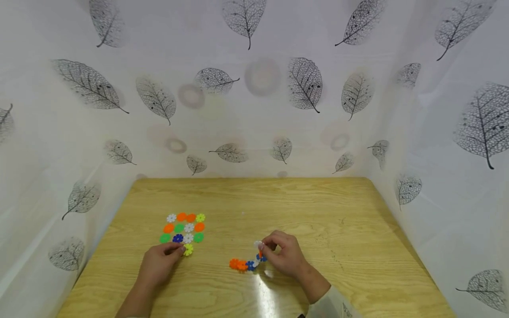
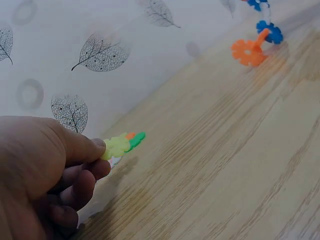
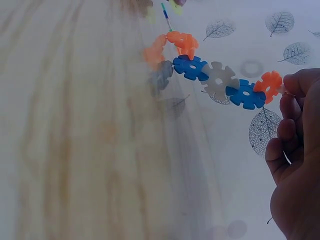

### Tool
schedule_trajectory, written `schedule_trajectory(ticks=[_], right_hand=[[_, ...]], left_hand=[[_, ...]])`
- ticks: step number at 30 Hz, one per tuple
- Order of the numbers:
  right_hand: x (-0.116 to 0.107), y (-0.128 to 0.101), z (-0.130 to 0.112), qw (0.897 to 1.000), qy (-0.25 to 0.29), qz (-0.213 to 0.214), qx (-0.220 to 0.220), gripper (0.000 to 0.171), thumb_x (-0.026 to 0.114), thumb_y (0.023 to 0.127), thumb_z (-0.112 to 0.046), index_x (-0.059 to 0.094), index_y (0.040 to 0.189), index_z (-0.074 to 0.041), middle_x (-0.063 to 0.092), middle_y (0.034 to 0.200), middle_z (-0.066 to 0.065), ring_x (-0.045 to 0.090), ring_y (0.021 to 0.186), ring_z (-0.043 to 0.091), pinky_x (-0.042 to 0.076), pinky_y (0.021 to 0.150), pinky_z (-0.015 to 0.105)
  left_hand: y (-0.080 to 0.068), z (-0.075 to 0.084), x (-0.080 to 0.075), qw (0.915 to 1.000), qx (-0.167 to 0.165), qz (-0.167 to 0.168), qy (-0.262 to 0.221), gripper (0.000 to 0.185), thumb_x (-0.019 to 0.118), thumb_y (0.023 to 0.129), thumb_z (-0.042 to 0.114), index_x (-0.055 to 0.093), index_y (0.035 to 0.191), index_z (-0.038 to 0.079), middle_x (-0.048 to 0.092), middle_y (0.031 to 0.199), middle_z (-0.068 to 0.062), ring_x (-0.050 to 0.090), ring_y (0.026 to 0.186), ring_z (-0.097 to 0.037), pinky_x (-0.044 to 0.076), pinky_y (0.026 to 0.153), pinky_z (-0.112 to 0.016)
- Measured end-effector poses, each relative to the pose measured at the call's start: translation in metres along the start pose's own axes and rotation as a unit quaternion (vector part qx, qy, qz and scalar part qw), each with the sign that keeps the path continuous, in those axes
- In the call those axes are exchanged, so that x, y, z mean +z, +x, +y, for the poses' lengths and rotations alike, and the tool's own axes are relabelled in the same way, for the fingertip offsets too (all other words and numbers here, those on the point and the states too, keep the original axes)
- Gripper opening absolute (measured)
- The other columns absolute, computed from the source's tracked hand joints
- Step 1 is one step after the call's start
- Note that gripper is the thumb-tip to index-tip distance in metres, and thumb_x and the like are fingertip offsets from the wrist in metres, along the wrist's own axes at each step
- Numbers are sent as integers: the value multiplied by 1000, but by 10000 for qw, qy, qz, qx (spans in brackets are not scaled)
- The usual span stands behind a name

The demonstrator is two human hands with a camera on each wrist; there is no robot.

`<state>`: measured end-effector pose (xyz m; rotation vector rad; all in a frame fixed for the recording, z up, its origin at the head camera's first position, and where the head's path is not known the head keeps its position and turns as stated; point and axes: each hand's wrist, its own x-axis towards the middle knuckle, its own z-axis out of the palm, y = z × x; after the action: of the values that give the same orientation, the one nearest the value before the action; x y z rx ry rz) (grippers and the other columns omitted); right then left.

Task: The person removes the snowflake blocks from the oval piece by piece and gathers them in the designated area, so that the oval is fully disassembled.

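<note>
Chain of snowflake discs: orange, blue and white pieces interlocked, lying right of the sorted disc grid on the worktop. Right hand pinches the chain's raised end. Left hand pinches a yellow disc at the grid's near edge.

On the table, a grid of flat discs at left, a linked chain of discs right of it near the middle. Left hand just near of the grid, right hand at the chain's right end.
</note>
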<state>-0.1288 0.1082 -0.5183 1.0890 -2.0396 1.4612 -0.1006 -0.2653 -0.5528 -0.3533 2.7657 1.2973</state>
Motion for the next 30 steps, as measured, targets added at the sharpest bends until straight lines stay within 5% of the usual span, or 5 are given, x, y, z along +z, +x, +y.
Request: schedule_trajectory(ticks=[12,30], right_hand=[[1,2,-1,9999,-46,7,-114,24,77,76,19,71,83,-4,67,73,7,59,60,17,50,50,30],[1,1,-2,10000,-24,-41,-42,23,77,77,18,72,83,-4,68,74,7,60,61,19,51,51,33]], left_hand=[[8,-1,-3,9980,81,-60,623,35,73,97,38,79,111,6,77,100,-2,70,98,-26,54,88,-51],[8,1,3,9972,20,161,728,31,70,98,38,78,106,8,74,95,0,68,89,-19,55,81,-43]])
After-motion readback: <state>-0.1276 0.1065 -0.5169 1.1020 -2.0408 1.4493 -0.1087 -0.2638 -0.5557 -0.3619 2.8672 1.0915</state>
